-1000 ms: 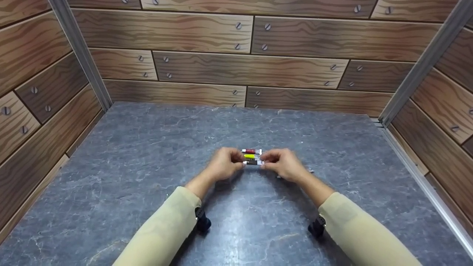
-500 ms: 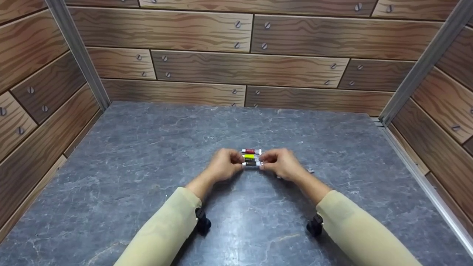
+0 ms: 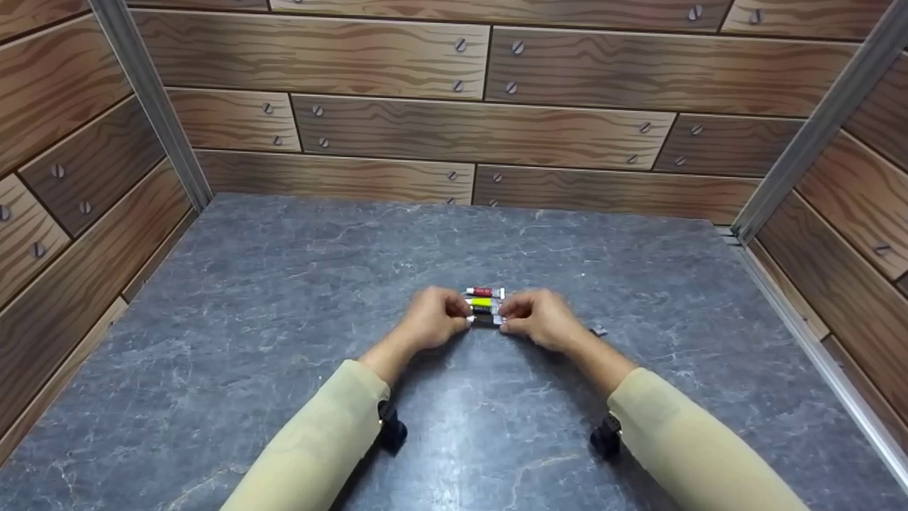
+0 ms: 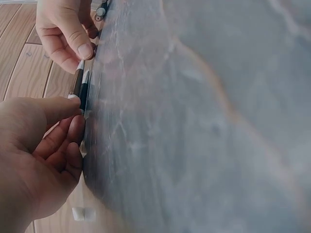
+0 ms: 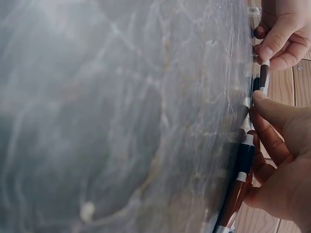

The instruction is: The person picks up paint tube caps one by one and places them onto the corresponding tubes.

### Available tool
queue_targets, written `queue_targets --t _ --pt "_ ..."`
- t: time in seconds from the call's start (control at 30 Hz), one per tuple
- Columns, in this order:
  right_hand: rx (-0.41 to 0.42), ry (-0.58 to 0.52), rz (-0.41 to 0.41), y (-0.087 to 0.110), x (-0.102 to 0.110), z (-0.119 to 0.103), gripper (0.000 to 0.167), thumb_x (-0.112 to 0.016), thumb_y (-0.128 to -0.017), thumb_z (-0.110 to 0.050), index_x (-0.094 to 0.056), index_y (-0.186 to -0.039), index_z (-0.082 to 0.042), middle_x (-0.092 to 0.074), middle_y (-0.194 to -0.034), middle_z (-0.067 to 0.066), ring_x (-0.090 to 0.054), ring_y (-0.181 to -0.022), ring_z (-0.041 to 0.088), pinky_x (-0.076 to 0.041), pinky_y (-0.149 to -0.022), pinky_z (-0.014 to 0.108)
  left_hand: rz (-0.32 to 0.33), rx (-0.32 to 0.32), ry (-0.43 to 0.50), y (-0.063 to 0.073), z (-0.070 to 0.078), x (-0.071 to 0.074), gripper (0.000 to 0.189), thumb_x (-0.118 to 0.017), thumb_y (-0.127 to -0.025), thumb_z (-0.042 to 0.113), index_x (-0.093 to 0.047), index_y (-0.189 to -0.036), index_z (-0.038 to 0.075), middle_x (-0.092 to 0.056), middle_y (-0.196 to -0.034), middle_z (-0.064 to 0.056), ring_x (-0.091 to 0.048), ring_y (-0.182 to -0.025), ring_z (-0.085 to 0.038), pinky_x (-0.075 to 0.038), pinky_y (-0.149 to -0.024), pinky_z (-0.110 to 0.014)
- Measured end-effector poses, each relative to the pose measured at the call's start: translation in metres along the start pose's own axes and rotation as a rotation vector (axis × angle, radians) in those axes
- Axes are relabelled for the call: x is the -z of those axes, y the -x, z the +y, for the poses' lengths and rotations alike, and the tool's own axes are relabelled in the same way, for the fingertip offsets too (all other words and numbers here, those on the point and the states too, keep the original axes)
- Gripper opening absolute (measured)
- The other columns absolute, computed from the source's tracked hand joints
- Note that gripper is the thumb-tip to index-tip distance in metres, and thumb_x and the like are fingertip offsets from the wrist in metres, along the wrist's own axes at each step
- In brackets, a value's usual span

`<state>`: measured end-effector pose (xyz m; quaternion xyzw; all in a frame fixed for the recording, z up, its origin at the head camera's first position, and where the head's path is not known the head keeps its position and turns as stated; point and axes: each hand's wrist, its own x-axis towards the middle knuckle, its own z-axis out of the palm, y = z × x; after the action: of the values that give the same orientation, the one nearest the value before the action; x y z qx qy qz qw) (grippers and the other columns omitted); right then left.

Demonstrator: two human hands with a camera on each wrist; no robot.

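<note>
A dark brown paint tube (image 3: 485,321) lies crosswise between the two hands. My left hand (image 3: 430,319) pinches its white-capped left end, and my right hand (image 3: 540,319) pinches its right end. In the left wrist view, the thumb and curled fingers meet at the end of the brown tube (image 4: 77,82). Just beyond it, parallel, lie a dark tube (image 3: 482,310), a yellow tube (image 3: 481,302) and, farthest off, a red tube (image 3: 484,292). Fingers partly cover the ends of the dark and yellow tubes.
Beside the right hand, a dark blue tube (image 5: 245,158) and a reddish-brown tube (image 5: 232,204) lie on the table. From the head they are mostly hidden under that hand, with a grey tip (image 3: 599,331) showing. Wood-patterned walls (image 3: 397,128) enclose the marbled table (image 3: 319,248).
Both hands have brought the brown tube slightly toward the person, so more of the dark tube behind it shows. The red and yellow tubes stay about where they were.
</note>
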<state>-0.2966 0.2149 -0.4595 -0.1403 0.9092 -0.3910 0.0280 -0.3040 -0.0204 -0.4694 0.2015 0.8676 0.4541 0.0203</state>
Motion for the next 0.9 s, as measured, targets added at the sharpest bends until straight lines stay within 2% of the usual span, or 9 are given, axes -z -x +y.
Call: queue_targets --t 0.17,0.33,0.57,0.9 --pt "0.007 0.02 -0.005 0.0 0.0003 -0.0003 0.02 -0.09 -0.082 -0.01 -0.082 -0.1 -0.008 -0.076 -0.086 -0.003 -0.064 -0.078 0.008 -0.051 -0.076 0.03 -0.003 -0.011 -0.009 0.0003 0.0015 0.0001 0.006 -0.081 -0.085 -0.002 -0.079 -0.089 0.001 -0.075 -0.08 -0.002 -0.059 -0.071 -0.005 -0.055 -0.073 -0.026" --pt "0.027 0.045 -0.005 -0.0005 -0.0003 -0.0008 0.019 -0.09 -0.082 -0.01 -0.083 -0.099 -0.008 -0.075 -0.083 -0.004 -0.062 -0.076 0.007 -0.05 -0.075 0.029 -0.013 0.005 -0.027 -0.0007 0.0019 0.0004 0.006 -0.081 -0.085 -0.001 -0.08 -0.091 0.001 -0.076 -0.082 -0.003 -0.06 -0.073 -0.005 -0.055 -0.076 -0.026" --pt "0.004 0.058 -0.023 -0.0011 0.0 -0.001 0.019 -0.09 -0.082 -0.012 -0.083 -0.1 -0.01 -0.075 -0.084 -0.004 -0.062 -0.077 0.009 -0.05 -0.077 0.033 -0.018 0.006 -0.034 -0.0009 0.0023 0.0013 0.008 -0.082 -0.084 -0.002 -0.079 -0.09 0.002 -0.074 -0.08 -0.001 -0.06 -0.072 -0.006 -0.055 -0.073 -0.026" --pt "0.001 0.066 -0.027 -0.0002 0.0002 -0.0004 0.016 -0.09 -0.083 -0.011 -0.083 -0.097 -0.009 -0.073 -0.081 -0.005 -0.061 -0.074 0.01 -0.049 -0.074 0.031 -0.029 0.004 -0.028 0.0002 0.0035 0.0021 0.007 -0.082 -0.085 -0.002 -0.078 -0.091 0.0 -0.072 -0.079 0.0 -0.057 -0.072 -0.006 -0.054 -0.073 -0.026"
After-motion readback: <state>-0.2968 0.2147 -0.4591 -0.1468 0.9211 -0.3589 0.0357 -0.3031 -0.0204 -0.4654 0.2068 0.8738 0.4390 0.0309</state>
